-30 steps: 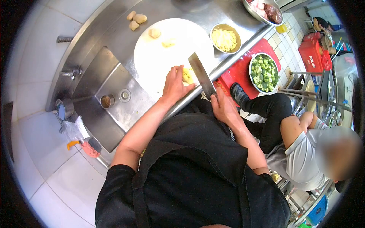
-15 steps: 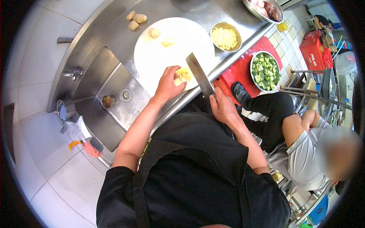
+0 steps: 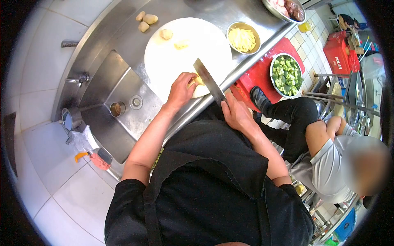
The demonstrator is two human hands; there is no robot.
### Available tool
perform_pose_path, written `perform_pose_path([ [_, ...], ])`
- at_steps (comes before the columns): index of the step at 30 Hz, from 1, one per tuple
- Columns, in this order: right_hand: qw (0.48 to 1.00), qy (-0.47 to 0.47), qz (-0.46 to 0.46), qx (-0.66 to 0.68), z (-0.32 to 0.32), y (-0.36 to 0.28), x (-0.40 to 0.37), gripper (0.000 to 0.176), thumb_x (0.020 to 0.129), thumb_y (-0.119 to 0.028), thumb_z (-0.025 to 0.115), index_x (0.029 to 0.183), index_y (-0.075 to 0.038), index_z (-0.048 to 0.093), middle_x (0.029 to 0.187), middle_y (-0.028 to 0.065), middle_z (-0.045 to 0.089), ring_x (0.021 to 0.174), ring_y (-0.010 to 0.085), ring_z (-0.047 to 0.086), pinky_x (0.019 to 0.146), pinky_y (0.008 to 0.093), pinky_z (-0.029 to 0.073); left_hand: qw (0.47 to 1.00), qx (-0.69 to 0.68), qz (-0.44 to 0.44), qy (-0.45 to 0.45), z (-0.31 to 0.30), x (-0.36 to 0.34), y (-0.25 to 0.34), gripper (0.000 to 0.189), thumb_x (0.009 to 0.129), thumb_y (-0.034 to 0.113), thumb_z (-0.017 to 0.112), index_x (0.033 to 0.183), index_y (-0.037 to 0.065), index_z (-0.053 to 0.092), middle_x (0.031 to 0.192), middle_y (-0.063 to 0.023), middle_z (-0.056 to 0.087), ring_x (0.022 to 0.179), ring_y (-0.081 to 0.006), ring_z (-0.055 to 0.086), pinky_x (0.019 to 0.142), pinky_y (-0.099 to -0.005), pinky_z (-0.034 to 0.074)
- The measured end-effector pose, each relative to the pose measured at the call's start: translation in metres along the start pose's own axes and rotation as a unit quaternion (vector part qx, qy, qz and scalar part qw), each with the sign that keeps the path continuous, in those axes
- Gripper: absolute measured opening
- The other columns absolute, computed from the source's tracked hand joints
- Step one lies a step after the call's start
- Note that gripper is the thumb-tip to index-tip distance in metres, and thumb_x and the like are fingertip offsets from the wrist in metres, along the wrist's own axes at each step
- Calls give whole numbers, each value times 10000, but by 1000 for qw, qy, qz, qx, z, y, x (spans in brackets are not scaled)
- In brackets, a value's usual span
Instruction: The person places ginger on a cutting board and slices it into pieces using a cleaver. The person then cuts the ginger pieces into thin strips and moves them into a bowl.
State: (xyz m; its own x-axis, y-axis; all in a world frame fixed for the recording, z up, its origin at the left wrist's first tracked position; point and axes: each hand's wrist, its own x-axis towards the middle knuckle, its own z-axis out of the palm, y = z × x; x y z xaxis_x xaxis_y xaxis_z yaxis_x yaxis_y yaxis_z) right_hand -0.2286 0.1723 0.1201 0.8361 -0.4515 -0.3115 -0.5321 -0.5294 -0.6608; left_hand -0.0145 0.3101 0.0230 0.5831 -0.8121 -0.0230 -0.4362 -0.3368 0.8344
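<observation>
My right hand grips a cleaver by its handle, the broad blade slanting across the near part of a round white cutting board. Beside the blade, my left hand has its fingers curled and pressed on pale yellow slices of a root vegetable. The fingers partly hide these slices, which lie close to the blade. Farther up the board are a peeled yellowish lump and another cut yellow piece.
Brownish lumps lie on the steel counter beyond the board. A bowl of yellow shreds stands right. Lower right, a pan of chopped green vegetables is on a red surface. Left is a sink. A person sits close on my right.
My left fingers have closed in on the yellow slices. The cleaver and my right hand have shifted left, bringing the blade beside those slices.
</observation>
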Motion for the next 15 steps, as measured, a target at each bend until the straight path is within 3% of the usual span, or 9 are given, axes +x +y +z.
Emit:
perform_pose_path([
  [4, 999, -8, 36, -6, -2, -4, 0, 227, 1085, -218, 516, 1131, 1, 482, 879, 389, 659, 908, 601, 644, 807, 680, 463, 999, 12, 42, -5, -2, 3, -1, 333, 996, 110, 738, 1309, 18, 672, 1307, -157, 679, 1131, -273, 717, 985, -371, 591],
  [11, 1000, 9, 20, 1, 0, 1, -1, 223, 1083, -216, 526, 1125, -1, 482, 853, 385, 652, 894, 601, 645, 794, 675, 465, 998, 50, 27, -31, -1, 6, 0, 331, 995, 100, 732, 1310, 20, 669, 1282, -154, 680, 1123, -278, 722, 988, -373, 593],
  [13, 1000, 10, 16, 6, 2, 3, -1, 221, 1081, -214, 528, 1125, -2, 482, 853, 383, 653, 891, 598, 646, 788, 673, 466, 999, 15, 14, -33, -2, 3, -2, 319, 981, 102, 729, 1283, 21, 667, 1253, -162, 681, 1167, -334, 687, 1008, -419, 563],
  [15, 1000, 9, 6, 3, 4, 5, -2, 214, 1074, -207, 534, 1124, -4, 488, 848, 382, 654, 887, 594, 650, 780, 672, 470, 999, 13, 11, -29, -1, 1, -5, 307, 980, 104, 733, 1268, 19, 666, 1243, -160, 683, 1145, -329, 697, 994, -411, 571],
])
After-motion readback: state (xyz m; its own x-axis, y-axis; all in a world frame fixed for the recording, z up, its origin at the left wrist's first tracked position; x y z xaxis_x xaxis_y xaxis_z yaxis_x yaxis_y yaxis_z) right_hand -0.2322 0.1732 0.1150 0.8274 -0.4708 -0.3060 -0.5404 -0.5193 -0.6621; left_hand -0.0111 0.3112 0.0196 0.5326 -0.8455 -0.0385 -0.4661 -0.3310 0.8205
